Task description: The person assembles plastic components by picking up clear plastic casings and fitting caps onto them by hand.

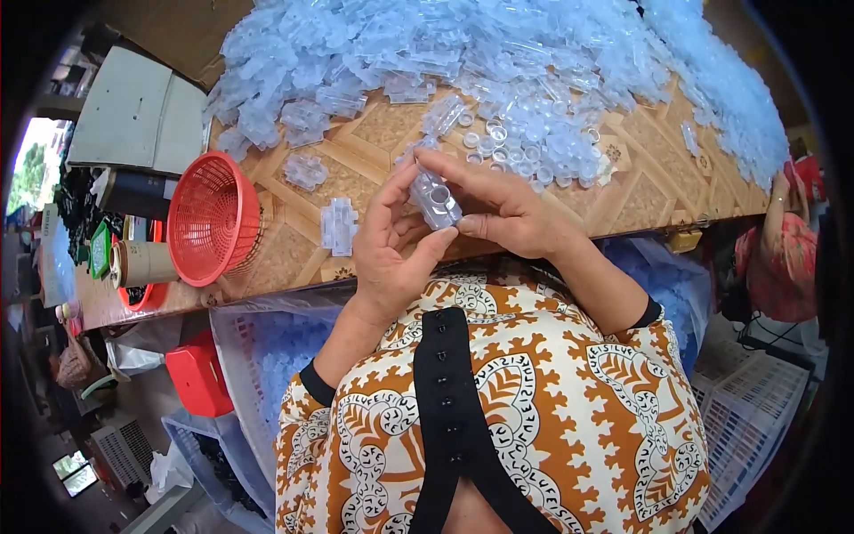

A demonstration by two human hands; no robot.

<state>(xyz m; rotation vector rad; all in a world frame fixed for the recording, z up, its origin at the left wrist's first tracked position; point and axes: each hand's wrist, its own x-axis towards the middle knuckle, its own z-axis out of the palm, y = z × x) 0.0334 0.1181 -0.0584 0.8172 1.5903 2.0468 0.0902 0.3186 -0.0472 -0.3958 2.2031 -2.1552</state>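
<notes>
Between my two hands, just above the table's near edge, is a clear plastic piece point(434, 198) with a round ring on its face. My left hand point(391, 236) is closed on its left side, thumb at the lower end. From the right, my right hand point(507, 205) pinches the same piece, its thumb at the lower end and its fingers at the upper end. Beyond my fingers lies a pile of small clear rings point(534, 151). A few clear pieces point(338, 226) lie together on the table left of my left hand.
A large heap of clear plastic pieces point(356, 44) covers the far side of the wood-patterned table point(374, 133). At left stand a red basket point(213, 218) and a white box point(124, 111). Lined crates flank my body below the edge. Another person's arm point(776, 214) shows at far right.
</notes>
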